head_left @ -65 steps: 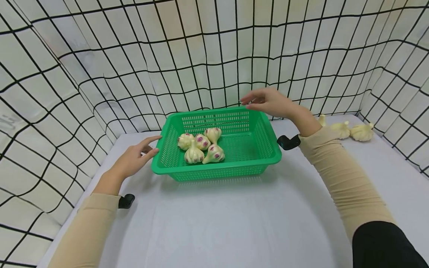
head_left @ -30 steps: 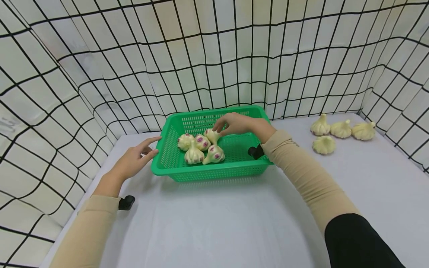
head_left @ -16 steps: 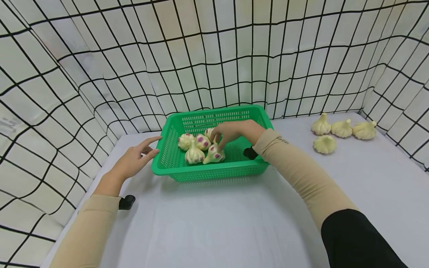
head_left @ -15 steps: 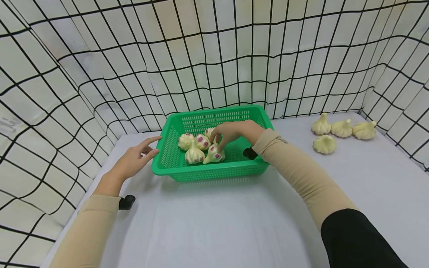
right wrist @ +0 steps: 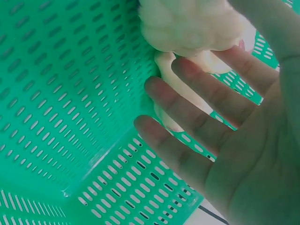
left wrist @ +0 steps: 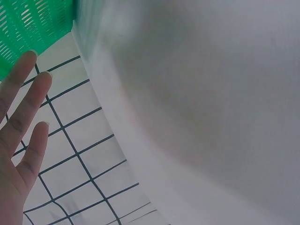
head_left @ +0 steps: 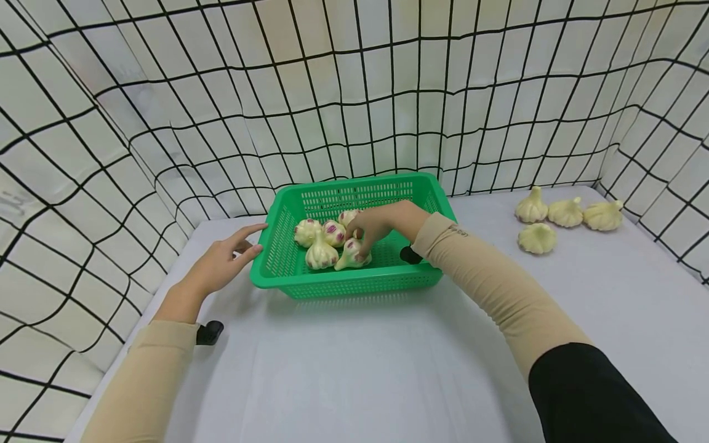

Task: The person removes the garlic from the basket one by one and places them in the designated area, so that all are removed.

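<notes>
A green plastic basket (head_left: 354, 282) holds several garlic bulbs (head_left: 321, 251) with purple marks, grouped on its left side. My right hand (head_left: 379, 223) reaches down inside it, thumb and index finger on either side of the front right garlic bulb (head_left: 350, 255). Seen from the right wrist, that bulb (right wrist: 187, 26) lies between thumb and index finger, while the other fingers extend below it. My left hand (head_left: 218, 264) has its fingers extended, with fingertips at the basket's left rim. In the left wrist view, those fingers (left wrist: 30, 105) are spread apart beside the basket wall.
Several plain pale garlic bulbs (head_left: 565, 213) lie on the white table (head_left: 354, 363) at the back right, outside the basket. Black grid netting (head_left: 388, 92) over white walls encloses the back and both sides. A small black device (head_left: 209, 333) sits at the left wrist.
My right hand came from above the basket's back right edge, down and leftward to the front right bulb inside. My left hand stays at the left rim.
</notes>
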The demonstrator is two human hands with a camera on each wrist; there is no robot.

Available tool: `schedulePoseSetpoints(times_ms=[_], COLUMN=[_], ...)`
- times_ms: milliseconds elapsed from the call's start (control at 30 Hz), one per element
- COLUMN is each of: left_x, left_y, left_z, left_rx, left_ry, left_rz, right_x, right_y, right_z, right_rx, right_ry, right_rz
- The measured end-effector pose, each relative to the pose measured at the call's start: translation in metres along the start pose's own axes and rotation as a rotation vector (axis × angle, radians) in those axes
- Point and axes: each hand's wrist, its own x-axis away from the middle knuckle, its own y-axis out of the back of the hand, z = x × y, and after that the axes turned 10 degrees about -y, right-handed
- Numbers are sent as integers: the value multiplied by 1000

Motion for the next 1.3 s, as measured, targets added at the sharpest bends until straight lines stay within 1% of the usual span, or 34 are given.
schedulePoseSetpoints(times_ms=[100, 300, 467, 600, 833, 1067, 1300], left_x=[1, 1, 1, 1, 1, 2, 1], left_y=[1, 2, -1, -1, 0, 1, 1], left_z=[0, 0, 2, 2, 1, -1, -2], left_rx=[3, 14, 12, 14, 10, 8, 10], left_ry=[3, 6, 7, 3, 10, 15, 12], left_rz=[1, 6, 3, 6, 8, 10, 9], right_x=[0, 0, 3, 9, 22, 35, 47], right_y=[0, -2, -3, -2, 3, 6, 10], right_z=[2, 2, -3, -9, -20, -20, -23], right_rx=[16, -2, -32, -63, -164, -232, -278], right_ry=[-2, -1, 9, 13, 17, 74, 81], right_rz=[-4, -12, -23, -36, -106, -141, -182])
